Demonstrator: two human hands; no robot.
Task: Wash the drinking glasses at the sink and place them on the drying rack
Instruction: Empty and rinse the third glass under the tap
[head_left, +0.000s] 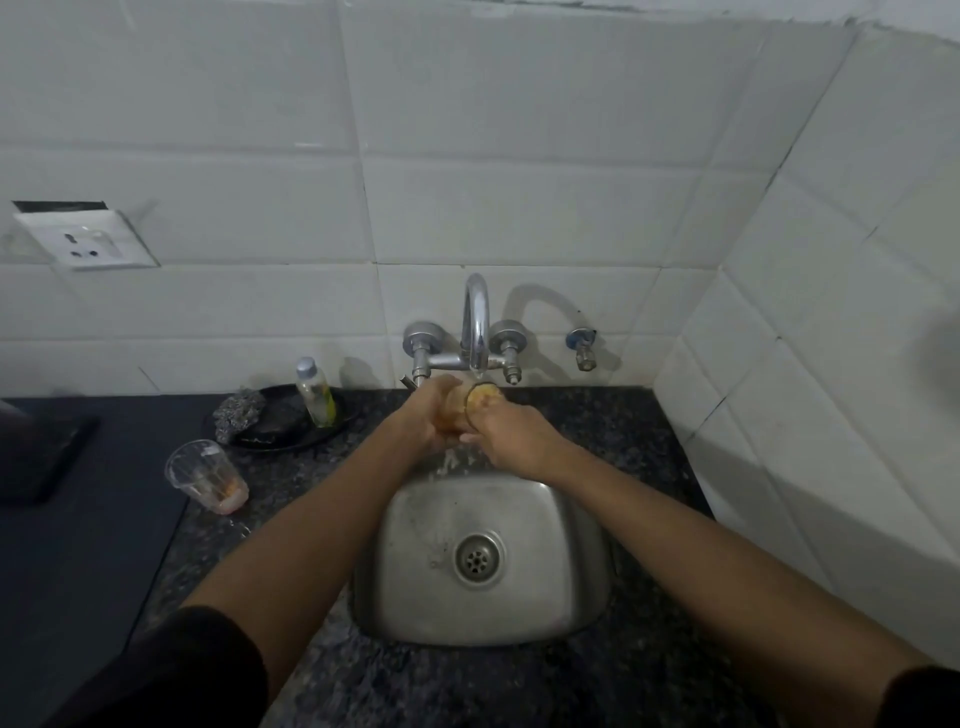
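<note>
Gripping a drinking glass (480, 399) under the faucet (476, 322), I am curling my left hand (434, 410) round its side, over the sink (582, 525). My right hand (511, 436) is holding its near side, fingers hidden from me. Another glass (208, 475) is standing well left of my fingers.

Over the steel sink (571, 519), the left hand (428, 410) grips a drinking glass (460, 415) under the tap spout (477, 332), while the right hand (511, 436) holds a yellow sponge (483, 397) at its mouth. A second, dirty glass (208, 475) stands on the speckled tabletop (623, 426) to the left.
</note>
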